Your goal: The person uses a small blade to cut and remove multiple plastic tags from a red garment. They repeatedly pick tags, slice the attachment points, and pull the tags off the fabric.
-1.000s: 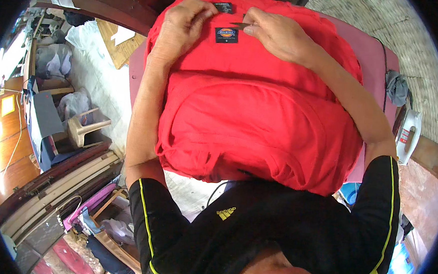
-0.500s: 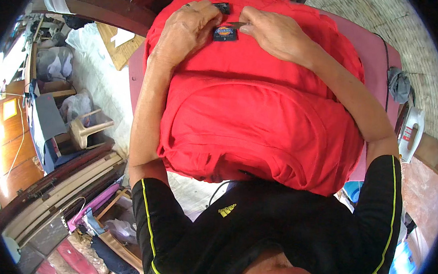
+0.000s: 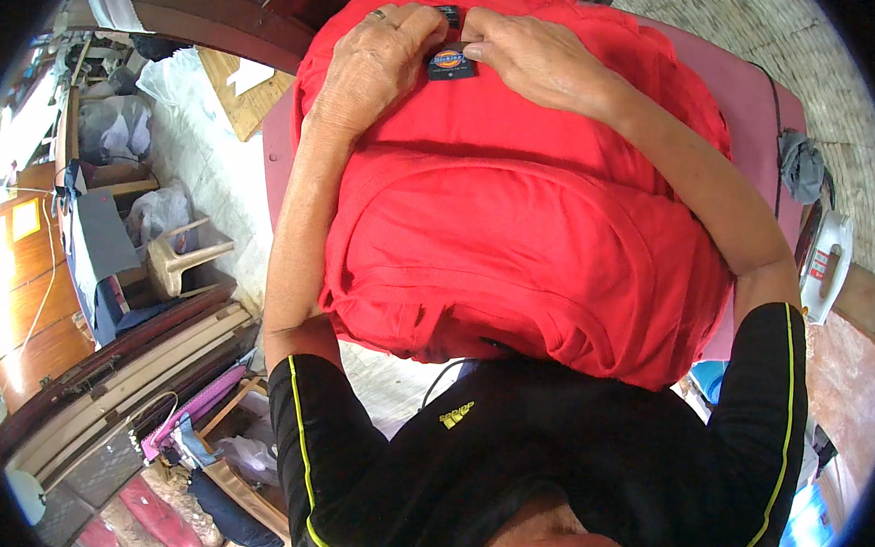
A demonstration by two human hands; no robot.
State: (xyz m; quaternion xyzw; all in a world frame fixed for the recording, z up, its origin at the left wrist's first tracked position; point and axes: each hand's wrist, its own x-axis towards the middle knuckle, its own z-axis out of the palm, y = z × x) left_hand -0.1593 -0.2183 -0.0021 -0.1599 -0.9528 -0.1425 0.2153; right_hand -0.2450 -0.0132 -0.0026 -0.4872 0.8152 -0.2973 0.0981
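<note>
A red T-shirt [image 3: 500, 232] lies bunched over a pink padded board in front of me, its rounded neckline toward my body. On the far part of the red cloth is a black label [image 3: 453, 64] with a coloured emblem, and a smaller black tag [image 3: 449, 16] lies just beyond it. My left hand [image 3: 383, 58] is closed on the cloth, its curled fingertips at the label's left edge. From the other side, my right hand [image 3: 531, 63] pinches at the label's upper right corner, thumb over it. Its palm side is hidden.
A white iron [image 3: 824, 269] stands at the right, near a grey cloth bundle [image 3: 799, 167]. The pink board [image 3: 773, 114] shows around the shirt. Dark wooden furniture [image 3: 203, 8] borders the far left. Lower left are a beige stool [image 3: 186, 256], stacked boards and fabric.
The thin dark pointed tool seen in my right hand's pinch is now out of sight. My right fingers have shifted slightly left, closer to my left hand, and more of the label's upper part shows.
</note>
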